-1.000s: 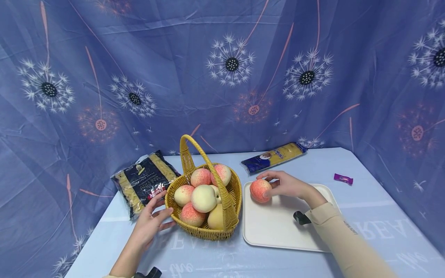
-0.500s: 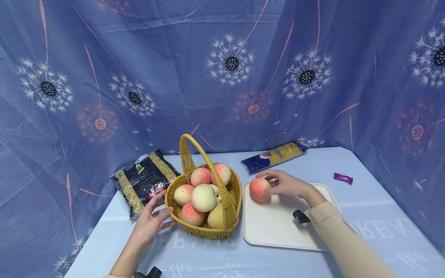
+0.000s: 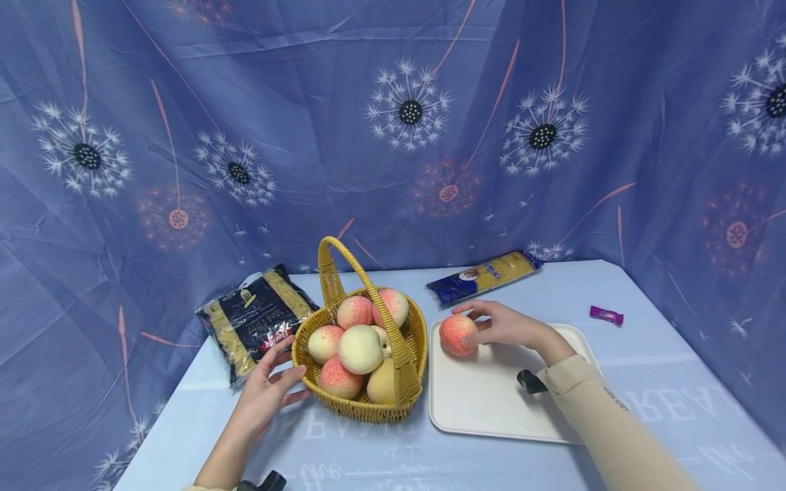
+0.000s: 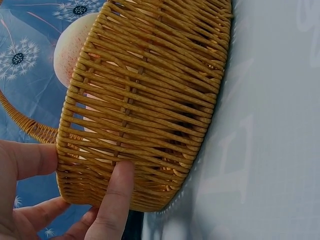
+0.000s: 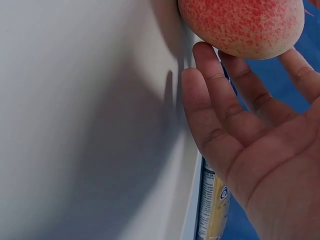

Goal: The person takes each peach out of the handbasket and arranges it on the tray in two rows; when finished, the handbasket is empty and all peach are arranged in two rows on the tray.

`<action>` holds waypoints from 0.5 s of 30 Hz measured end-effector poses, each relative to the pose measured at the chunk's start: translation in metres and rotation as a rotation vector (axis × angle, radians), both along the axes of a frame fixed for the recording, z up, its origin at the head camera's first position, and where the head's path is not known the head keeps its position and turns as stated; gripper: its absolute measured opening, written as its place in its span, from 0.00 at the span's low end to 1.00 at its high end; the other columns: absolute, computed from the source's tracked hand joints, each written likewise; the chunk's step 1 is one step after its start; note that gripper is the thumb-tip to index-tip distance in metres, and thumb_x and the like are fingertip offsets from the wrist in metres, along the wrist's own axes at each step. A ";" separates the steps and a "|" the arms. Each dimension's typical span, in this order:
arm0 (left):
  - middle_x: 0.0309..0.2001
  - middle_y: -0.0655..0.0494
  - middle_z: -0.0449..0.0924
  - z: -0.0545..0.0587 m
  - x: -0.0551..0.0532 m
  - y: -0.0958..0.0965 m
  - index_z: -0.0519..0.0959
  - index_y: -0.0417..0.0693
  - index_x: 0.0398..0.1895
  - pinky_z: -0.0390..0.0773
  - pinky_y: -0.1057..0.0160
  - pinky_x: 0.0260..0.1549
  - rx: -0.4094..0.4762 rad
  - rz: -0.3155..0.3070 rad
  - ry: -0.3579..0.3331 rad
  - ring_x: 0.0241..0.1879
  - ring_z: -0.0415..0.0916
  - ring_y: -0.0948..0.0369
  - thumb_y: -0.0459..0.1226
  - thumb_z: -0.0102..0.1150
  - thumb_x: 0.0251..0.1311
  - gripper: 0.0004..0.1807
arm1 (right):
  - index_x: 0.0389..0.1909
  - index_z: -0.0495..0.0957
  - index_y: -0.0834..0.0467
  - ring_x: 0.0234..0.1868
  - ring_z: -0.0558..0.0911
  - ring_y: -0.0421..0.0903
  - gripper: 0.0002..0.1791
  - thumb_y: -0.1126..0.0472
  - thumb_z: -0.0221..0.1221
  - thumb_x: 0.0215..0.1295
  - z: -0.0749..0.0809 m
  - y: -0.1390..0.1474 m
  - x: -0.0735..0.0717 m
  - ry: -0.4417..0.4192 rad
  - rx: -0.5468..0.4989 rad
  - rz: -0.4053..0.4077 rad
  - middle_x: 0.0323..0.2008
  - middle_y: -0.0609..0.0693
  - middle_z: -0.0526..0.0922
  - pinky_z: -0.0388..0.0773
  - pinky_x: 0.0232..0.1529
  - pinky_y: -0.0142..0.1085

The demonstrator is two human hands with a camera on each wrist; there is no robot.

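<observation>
My left hand is at the left side of a yellow wicker basket with a tall handle. In the left wrist view one finger touches the rim and another lies along the outer wall, fingers spread. Inside the basket are several peaches, red-blushed and pale, such as the cream one on top. With thumb and fingers, my right hand holds a red peach at the back left corner of a white tray. Its fingertips are right at the peach in the right wrist view.
Behind the left hand lies a bag of pasta, beside the basket. A long blue and yellow packet is behind the tray. Farther right is a small purple wrapped sweet. A blue dandelion-print curtain hangs behind the table.
Over the last second the right hand and its peach have shifted very slightly left on the tray's corner. The left hand and basket have stayed put.
</observation>
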State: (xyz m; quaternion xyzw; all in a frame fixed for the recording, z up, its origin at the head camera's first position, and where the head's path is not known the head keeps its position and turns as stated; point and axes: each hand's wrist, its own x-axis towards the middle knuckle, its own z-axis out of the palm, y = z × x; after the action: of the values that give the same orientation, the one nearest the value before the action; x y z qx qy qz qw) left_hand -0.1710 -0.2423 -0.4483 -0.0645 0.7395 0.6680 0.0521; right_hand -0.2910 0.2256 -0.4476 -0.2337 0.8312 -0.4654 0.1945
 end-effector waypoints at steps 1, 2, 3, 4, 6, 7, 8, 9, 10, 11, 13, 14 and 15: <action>0.76 0.36 0.59 0.000 0.000 0.000 0.56 0.53 0.86 0.93 0.50 0.50 0.000 0.000 0.001 0.59 0.80 0.51 0.29 0.58 0.77 0.39 | 0.75 0.71 0.60 0.65 0.83 0.61 0.38 0.55 0.72 0.68 0.000 0.000 0.000 -0.004 0.004 -0.004 0.68 0.64 0.77 0.82 0.70 0.56; 0.76 0.36 0.59 0.000 0.000 0.000 0.56 0.53 0.86 0.93 0.50 0.50 0.000 0.000 0.001 0.59 0.80 0.51 0.29 0.58 0.77 0.39 | 0.76 0.71 0.60 0.65 0.83 0.61 0.38 0.55 0.72 0.68 0.000 -0.001 0.000 -0.004 0.007 -0.006 0.68 0.64 0.77 0.82 0.69 0.56; 0.76 0.36 0.59 0.000 0.000 0.000 0.56 0.53 0.86 0.93 0.50 0.50 0.000 0.000 0.002 0.59 0.80 0.51 0.29 0.58 0.77 0.39 | 0.76 0.70 0.61 0.64 0.83 0.61 0.38 0.54 0.72 0.68 0.000 -0.001 0.000 -0.001 0.011 -0.006 0.68 0.64 0.77 0.82 0.69 0.56; 0.76 0.36 0.59 0.001 0.000 0.001 0.56 0.53 0.86 0.93 0.50 0.51 -0.001 -0.001 0.002 0.60 0.80 0.50 0.29 0.58 0.77 0.39 | 0.76 0.70 0.61 0.65 0.83 0.60 0.38 0.54 0.72 0.69 0.000 -0.002 0.000 0.005 0.013 -0.002 0.68 0.64 0.77 0.82 0.70 0.57; 0.76 0.36 0.59 0.001 0.001 0.001 0.56 0.53 0.86 0.93 0.50 0.51 -0.002 -0.003 0.004 0.60 0.79 0.50 0.29 0.58 0.77 0.39 | 0.75 0.71 0.60 0.66 0.82 0.59 0.37 0.55 0.72 0.68 0.000 -0.002 0.000 0.019 0.015 0.003 0.67 0.63 0.78 0.81 0.70 0.56; 0.76 0.35 0.59 0.001 0.001 0.001 0.56 0.53 0.86 0.93 0.50 0.51 -0.001 -0.004 0.005 0.60 0.79 0.50 0.29 0.57 0.77 0.39 | 0.75 0.72 0.60 0.66 0.81 0.58 0.37 0.55 0.72 0.68 0.000 -0.003 0.000 0.025 0.017 0.004 0.67 0.62 0.79 0.81 0.70 0.55; 0.76 0.35 0.59 0.001 0.001 0.001 0.56 0.53 0.86 0.93 0.50 0.51 0.001 -0.005 0.005 0.60 0.79 0.50 0.29 0.57 0.77 0.39 | 0.74 0.72 0.59 0.67 0.80 0.58 0.36 0.54 0.71 0.68 0.000 -0.003 -0.001 0.033 0.018 0.007 0.66 0.62 0.80 0.81 0.70 0.54; 0.76 0.35 0.59 0.001 0.001 0.001 0.56 0.53 0.86 0.93 0.50 0.51 0.002 -0.005 0.006 0.61 0.79 0.50 0.29 0.57 0.77 0.39 | 0.74 0.73 0.58 0.67 0.80 0.57 0.35 0.54 0.71 0.68 0.000 -0.003 -0.001 0.038 0.019 0.009 0.66 0.60 0.80 0.81 0.70 0.53; 0.76 0.35 0.59 0.001 0.001 0.001 0.56 0.53 0.86 0.93 0.50 0.51 0.004 -0.006 0.008 0.60 0.79 0.50 0.29 0.57 0.77 0.39 | 0.73 0.74 0.57 0.67 0.79 0.56 0.35 0.54 0.71 0.68 0.000 -0.004 -0.001 0.044 0.020 0.012 0.65 0.60 0.81 0.81 0.70 0.52; 0.76 0.35 0.59 0.001 0.001 0.001 0.56 0.53 0.86 0.93 0.50 0.51 0.007 -0.006 0.010 0.60 0.79 0.50 0.29 0.57 0.77 0.39 | 0.73 0.74 0.56 0.67 0.79 0.55 0.34 0.54 0.71 0.68 0.000 -0.003 -0.001 0.046 0.024 0.012 0.65 0.59 0.81 0.80 0.69 0.51; 0.76 0.36 0.59 0.001 0.001 0.001 0.56 0.53 0.86 0.93 0.50 0.51 0.013 -0.004 0.014 0.60 0.79 0.51 0.28 0.57 0.77 0.39 | 0.73 0.74 0.55 0.66 0.79 0.54 0.34 0.53 0.71 0.68 0.000 -0.003 -0.001 0.043 0.027 0.009 0.65 0.57 0.82 0.80 0.69 0.50; 0.76 0.36 0.59 0.001 0.002 0.001 0.56 0.53 0.86 0.93 0.50 0.51 0.014 -0.003 0.016 0.60 0.79 0.51 0.28 0.57 0.77 0.39 | 0.73 0.75 0.54 0.66 0.79 0.54 0.34 0.53 0.71 0.68 0.000 -0.003 -0.001 0.037 0.026 0.006 0.65 0.57 0.82 0.80 0.69 0.50; 0.75 0.36 0.59 0.000 0.002 0.001 0.56 0.53 0.86 0.93 0.50 0.51 0.015 -0.002 0.017 0.60 0.80 0.51 0.28 0.57 0.77 0.39 | 0.73 0.74 0.54 0.67 0.79 0.54 0.34 0.53 0.71 0.67 -0.001 -0.002 -0.001 0.035 0.024 0.006 0.65 0.57 0.82 0.80 0.68 0.50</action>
State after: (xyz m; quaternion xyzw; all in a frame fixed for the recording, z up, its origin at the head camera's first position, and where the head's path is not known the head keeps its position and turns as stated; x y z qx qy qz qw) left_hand -0.1694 -0.2410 -0.4479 -0.0576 0.7348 0.6742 0.0467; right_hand -0.2918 0.2232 -0.4482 -0.2420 0.8394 -0.4505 0.1840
